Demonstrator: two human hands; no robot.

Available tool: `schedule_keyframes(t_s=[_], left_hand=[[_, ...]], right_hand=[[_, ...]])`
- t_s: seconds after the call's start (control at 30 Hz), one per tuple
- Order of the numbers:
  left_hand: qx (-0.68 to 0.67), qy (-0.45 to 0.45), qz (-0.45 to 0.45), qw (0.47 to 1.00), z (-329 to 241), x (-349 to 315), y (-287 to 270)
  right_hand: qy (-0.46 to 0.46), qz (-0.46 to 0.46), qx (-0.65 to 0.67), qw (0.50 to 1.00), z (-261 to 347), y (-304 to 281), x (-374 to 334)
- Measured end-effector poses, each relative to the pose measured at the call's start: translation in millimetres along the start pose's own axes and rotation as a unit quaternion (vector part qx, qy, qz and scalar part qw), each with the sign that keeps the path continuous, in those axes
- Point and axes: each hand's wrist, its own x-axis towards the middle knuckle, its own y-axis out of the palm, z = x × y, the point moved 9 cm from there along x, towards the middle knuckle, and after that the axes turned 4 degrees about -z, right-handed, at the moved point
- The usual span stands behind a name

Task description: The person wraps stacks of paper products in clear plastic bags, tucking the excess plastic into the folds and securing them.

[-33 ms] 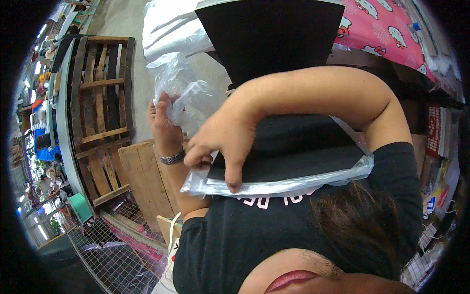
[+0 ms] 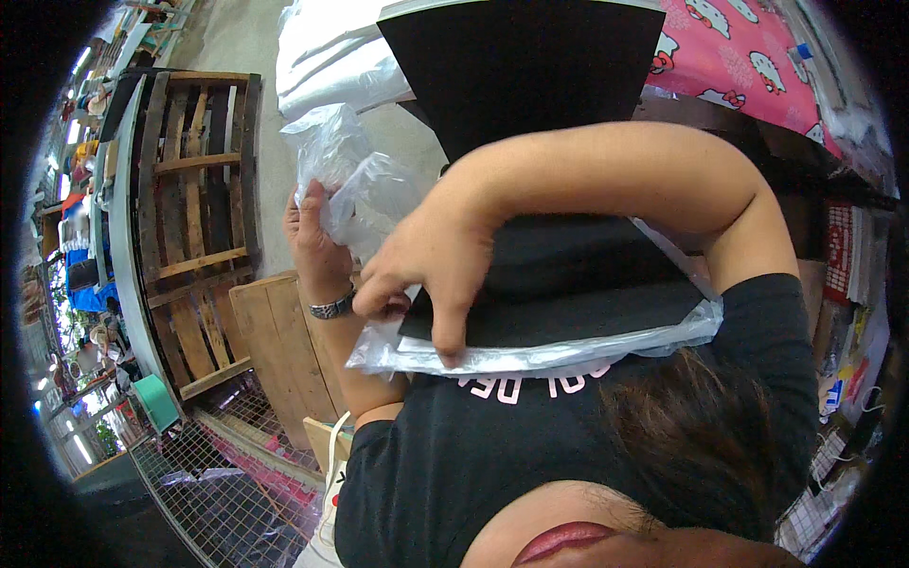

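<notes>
Close to my chest is a flat black panel (image 2: pixel 568 279) with a clear plastic sleeve (image 2: pixel 606 352) around its near edge. My right hand (image 2: pixel 440 270) is bent over the panel's left corner, thumb on the sleeved edge and fingers curled at the corner, gripping both. Farther left, my left hand (image 2: pixel 317 232) pinches a crumpled clear plastic bag (image 2: pixel 365 194) that spreads between the two hands. My right forearm hides part of the panel's far side. Beyond it stands a larger black board (image 2: pixel 521 76) with a pale far edge.
Silvery plastic wrapping (image 2: pixel 331 57) lies at the far middle, beside pink patterned cloth (image 2: pixel 729 57) at the far right. A wooden pallet (image 2: pixel 199 170) and a wooden crate (image 2: pixel 284 331) are on the left. Nearer is a wire mesh cage (image 2: pixel 208 473) with a green piece (image 2: pixel 154 399) beside it.
My right forearm has risen very slightly, and the panel edge under that hand has shifted a little. The plastic bag at my left hand has changed its folds slightly.
</notes>
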Motion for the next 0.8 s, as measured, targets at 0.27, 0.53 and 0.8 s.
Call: schedule_keyframes(t_s=[0.27,0.53,0.8], left_hand=[[-0.006,0.076,-0.032,0.997,-23,6,-26],[-0.187,-0.098,0.097,0.973,14,3,6],[-0.098,-0.148,0.241,0.954,19,-4,109]], right_hand=[[0.190,-0.143,-0.368,0.899,-6,-112,-71],[0.227,-0.377,-0.321,0.839,40,-70,-117],[0.102,-0.699,0.055,0.705,-50,-68,-220]])
